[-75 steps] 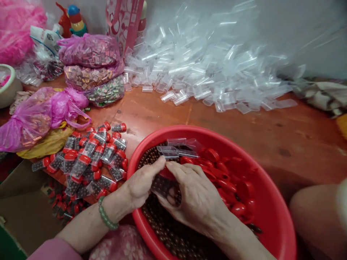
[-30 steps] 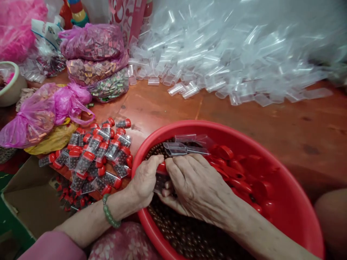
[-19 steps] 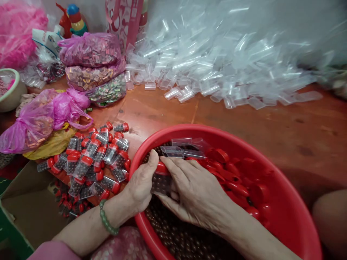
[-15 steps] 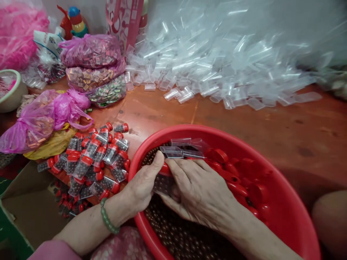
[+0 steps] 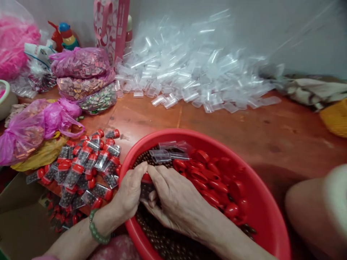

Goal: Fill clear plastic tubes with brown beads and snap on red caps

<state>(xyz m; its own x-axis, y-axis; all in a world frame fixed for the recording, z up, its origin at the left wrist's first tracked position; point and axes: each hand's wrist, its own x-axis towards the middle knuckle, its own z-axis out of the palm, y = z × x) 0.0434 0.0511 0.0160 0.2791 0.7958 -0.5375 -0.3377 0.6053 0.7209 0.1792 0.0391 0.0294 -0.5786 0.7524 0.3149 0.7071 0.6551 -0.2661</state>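
Left hand (image 5: 132, 189) and right hand (image 5: 176, 196), both holding a dark-filled, red-capped clear plastic tube (image 5: 146, 189) over the left side of a red oval plastic basin (image 5: 179, 134).

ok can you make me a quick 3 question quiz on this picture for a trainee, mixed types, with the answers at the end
1. Multiple choice: which wrist wears the green bead bracelet?
A) left
B) right
C) both

2. True or false: the pile of red-capped tubes lies to the left of the red basin.

3. Short answer: what do the left hand and right hand hold between them?

Key:
1. A
2. True
3. A clear tube with a red cap, partly hidden by the hands
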